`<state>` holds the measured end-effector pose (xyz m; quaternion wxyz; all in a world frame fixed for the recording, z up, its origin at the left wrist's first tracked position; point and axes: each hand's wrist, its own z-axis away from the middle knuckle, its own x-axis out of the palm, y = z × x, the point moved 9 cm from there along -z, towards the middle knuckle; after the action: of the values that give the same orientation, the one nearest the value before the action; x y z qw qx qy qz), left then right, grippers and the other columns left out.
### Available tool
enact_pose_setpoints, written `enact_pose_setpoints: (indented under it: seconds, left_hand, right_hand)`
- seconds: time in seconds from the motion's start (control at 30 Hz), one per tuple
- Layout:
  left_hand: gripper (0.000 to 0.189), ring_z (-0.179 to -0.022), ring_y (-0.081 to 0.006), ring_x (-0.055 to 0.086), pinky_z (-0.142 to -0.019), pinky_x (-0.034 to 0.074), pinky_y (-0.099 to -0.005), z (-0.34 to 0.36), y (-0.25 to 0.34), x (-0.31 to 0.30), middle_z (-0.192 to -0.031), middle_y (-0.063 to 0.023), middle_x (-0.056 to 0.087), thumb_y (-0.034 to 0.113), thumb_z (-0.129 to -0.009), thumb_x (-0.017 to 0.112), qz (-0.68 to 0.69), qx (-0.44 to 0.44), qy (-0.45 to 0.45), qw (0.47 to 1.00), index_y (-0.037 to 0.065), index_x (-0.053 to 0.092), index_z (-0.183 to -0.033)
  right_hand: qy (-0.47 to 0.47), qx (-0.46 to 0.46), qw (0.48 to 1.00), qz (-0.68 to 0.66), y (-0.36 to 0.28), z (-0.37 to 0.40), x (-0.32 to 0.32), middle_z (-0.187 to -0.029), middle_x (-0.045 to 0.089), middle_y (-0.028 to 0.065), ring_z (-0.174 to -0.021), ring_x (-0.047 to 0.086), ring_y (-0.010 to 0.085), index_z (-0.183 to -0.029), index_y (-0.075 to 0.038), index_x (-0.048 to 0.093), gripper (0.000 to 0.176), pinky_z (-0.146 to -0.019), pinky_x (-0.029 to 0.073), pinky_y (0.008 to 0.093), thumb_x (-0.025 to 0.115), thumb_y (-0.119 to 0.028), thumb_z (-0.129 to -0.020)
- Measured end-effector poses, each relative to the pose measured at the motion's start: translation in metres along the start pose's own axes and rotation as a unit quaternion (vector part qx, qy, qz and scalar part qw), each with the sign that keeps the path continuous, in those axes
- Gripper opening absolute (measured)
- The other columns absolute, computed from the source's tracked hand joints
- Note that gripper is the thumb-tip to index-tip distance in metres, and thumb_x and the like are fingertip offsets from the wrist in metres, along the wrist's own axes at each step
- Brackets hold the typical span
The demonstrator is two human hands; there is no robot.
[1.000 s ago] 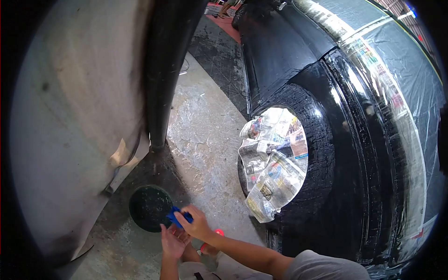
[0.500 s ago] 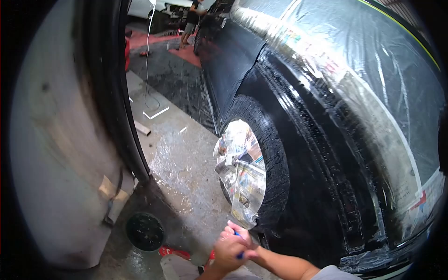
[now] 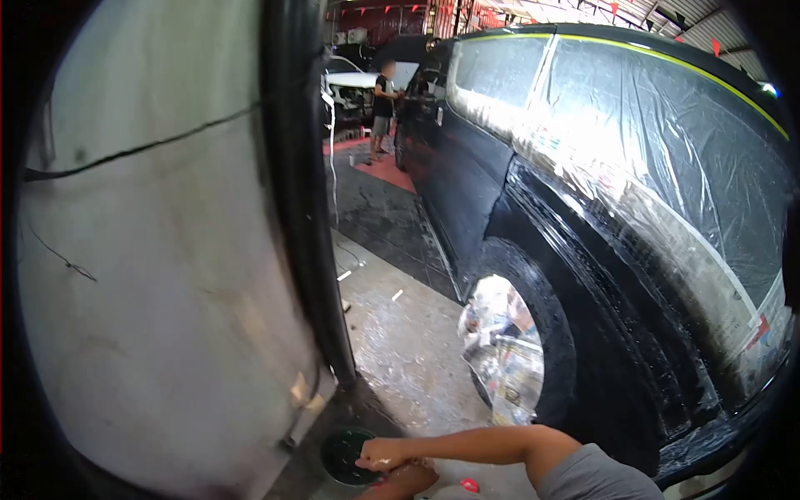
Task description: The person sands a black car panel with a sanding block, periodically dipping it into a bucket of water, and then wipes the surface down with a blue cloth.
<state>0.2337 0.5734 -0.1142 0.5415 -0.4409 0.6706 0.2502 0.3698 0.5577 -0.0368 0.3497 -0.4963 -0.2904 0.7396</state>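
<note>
My right hand (image 3: 385, 453) is closed in a fist above the right rim of a dark bucket (image 3: 330, 467) of water on the floor. Whatever lies in its fingers is hidden. My left hand (image 3: 419, 471) is just below my right wrist, partly covered by it, and its fingers do not show clearly. To the right stands a black van (image 3: 633, 392) with a wet rear side panel. Newspaper (image 3: 510, 358) covers its wheel, and clear plastic sheeting (image 3: 658, 150) masks its windows.
A pale wall (image 3: 167, 292) ends at a dark post (image 3: 304, 183) on my left. The concrete floor (image 3: 400, 333) is wet. A white cable (image 3: 332, 158) hangs beyond the post. Farther back, another person (image 3: 383, 104) stands beside the van, near a white car (image 3: 350, 80).
Both hands have moved down and left, from in front of the wheel to the bucket. The blue object between them has gone out of sight. My view has tilted up and turned left.
</note>
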Motion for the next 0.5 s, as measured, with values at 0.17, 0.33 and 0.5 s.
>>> enact_pose_setpoints:
  seconds: [0.17,0.33,0.5]
  left_hand:
    - [0.013,-0.076,-0.0245,0.066,-0.070,0.054,-0.0371,0.041,-0.042,-0.053,-0.081,-0.0083,0.066,0.020,-0.081,0.060,0.150,0.091,0.045,0.983,0.009,0.067,-0.076]
    - [0.006,-0.075,-0.0246,0.066,-0.067,0.053,-0.0399,0.041,-0.104,-0.165,-0.081,-0.0083,0.066,0.011,-0.079,0.072,0.356,-0.012,0.308,0.882,0.010,0.066,-0.077]
    - [0.019,-0.071,-0.0231,0.064,-0.065,0.051,-0.0346,0.013,-0.152,-0.113,-0.075,-0.0076,0.064,0.012,-0.081,0.075,0.442,-0.312,0.338,0.771,0.006,0.060,-0.070]
  right_hand:
    - [0.139,0.051,0.989,0.024,0.009,-0.055,0.009,-0.069,0.068,0.0169,-0.067,0.067,0.0300,-0.075,0.003,0.067,0.052,-0.069,0.052,0.0416,0.048,-0.038,-0.098]
    - [0.126,0.169,0.720,-0.662,0.086,0.007,0.019,-0.095,0.069,0.0114,-0.083,0.066,0.0198,-0.109,-0.001,0.063,0.060,-0.074,0.054,0.0339,0.051,-0.058,-0.095]
    - [0.224,0.214,0.712,-0.631,0.088,0.125,0.029,-0.106,0.066,0.0109,-0.093,0.064,0.0183,-0.125,-0.002,0.054,0.068,-0.077,0.054,0.0342,0.053,-0.061,-0.093]
